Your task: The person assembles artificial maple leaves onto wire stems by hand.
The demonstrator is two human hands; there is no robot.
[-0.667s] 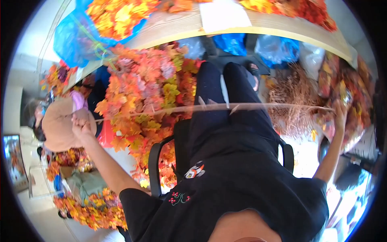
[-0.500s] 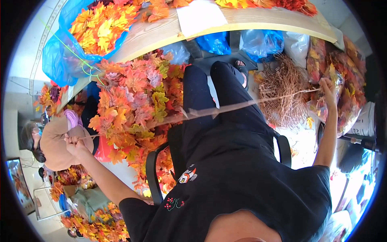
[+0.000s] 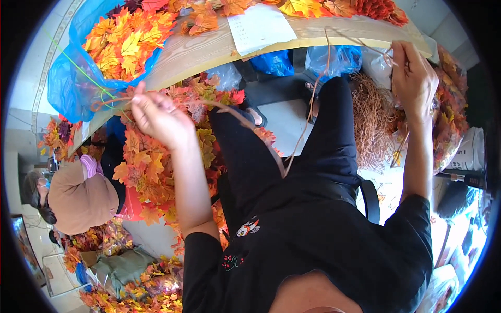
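A thin brown vine stem with short nubs runs between my two hands, sagging in a deep loop over my lap. My left hand pinches one end near the table's left part, and a small curl of the stem sticks out past the fingers. My right hand is raised by the table's right end with its fingers closed on the other end. From there the stem arches over the table edge before it drops. Autumn-leaf garlands hang in a thick mass below my left hand.
A wooden table curves across the front, bearing a paper sheet and loose leaves. A blue bag full of leaves hangs at its left. A tangle of brown stems stands right of my knees. Another person sits at the left.
Both hands have moved forward toward the table, and my left hand also inward. The stem was stretched nearly straight between them and now hangs slack. My knees have spread.
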